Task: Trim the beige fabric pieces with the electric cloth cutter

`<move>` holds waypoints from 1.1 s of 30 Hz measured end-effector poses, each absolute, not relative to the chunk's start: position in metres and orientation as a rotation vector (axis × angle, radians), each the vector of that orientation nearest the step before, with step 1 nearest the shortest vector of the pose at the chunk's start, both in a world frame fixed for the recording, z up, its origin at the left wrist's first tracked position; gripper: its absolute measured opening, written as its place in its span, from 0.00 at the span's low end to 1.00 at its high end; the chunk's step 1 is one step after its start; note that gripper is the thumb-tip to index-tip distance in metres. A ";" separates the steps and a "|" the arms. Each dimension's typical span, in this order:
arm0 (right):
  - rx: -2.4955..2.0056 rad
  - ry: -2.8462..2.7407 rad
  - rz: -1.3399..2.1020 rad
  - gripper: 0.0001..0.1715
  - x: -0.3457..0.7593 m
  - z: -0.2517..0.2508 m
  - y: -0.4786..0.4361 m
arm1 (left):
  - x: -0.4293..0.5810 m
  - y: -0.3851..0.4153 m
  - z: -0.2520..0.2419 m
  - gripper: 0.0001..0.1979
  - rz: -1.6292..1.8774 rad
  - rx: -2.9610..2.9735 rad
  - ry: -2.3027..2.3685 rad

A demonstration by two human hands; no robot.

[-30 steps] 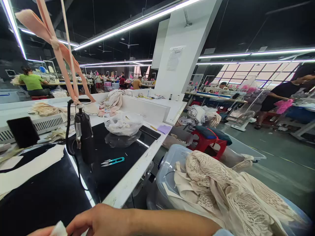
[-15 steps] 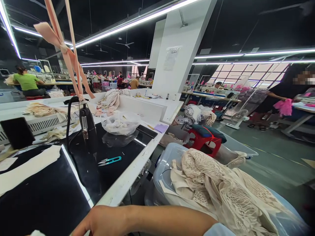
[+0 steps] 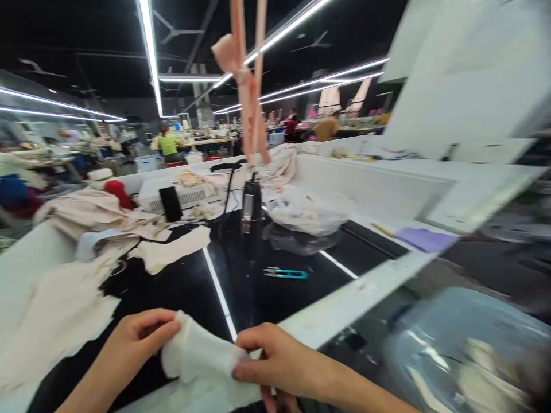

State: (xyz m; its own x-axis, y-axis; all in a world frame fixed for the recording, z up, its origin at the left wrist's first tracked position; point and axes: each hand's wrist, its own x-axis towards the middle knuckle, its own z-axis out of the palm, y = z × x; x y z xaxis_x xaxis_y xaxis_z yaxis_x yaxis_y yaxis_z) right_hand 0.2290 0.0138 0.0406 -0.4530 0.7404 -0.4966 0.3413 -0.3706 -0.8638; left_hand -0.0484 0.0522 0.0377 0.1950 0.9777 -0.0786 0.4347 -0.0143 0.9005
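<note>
A piece of white fabric [image 3: 202, 353] is stretched between my two hands at the near edge of the table. My left hand [image 3: 138, 341] pinches its left end between thumb and fingers. Its right end is in the closed fingers of my right hand [image 3: 275, 358]. Beyond them, teal-handled thread snips [image 3: 286, 274] lie on the glossy black tabletop [image 3: 232, 275]. A black handheld device [image 3: 252, 201] with a metal part hangs behind the snips from peach fabric strips [image 3: 247, 109].
Cream fabric pieces [image 3: 64, 304] spread along the left side. A clear plastic bag [image 3: 307, 212] and purple sheet [image 3: 426, 239] lie behind and to the right. A translucent tub [image 3: 465, 310] holding cloth stands right of the table. Other people sit at distant workstations.
The view has swung left, bringing the table's left side into sight. Both hands now show, holding the white fabric between them; before, mainly my right hand and forearm were visible.
</note>
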 end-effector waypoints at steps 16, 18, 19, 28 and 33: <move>-1.296 -1.765 1.764 0.15 0.209 0.030 0.085 | -0.067 0.074 0.048 0.26 0.835 1.399 1.352; -1.257 -1.758 1.562 0.16 0.200 0.033 0.105 | -0.071 0.090 0.058 0.26 0.915 1.432 1.389; -1.225 -1.750 1.422 0.17 0.195 0.035 0.117 | -0.073 0.100 0.064 0.25 0.970 1.457 1.406; -1.065 -1.759 0.585 0.10 0.153 0.044 0.237 | -0.090 0.185 0.069 0.15 1.304 1.848 1.452; -1.042 -2.000 0.409 0.10 0.154 0.011 0.257 | -0.096 0.184 0.039 0.09 1.161 2.017 1.491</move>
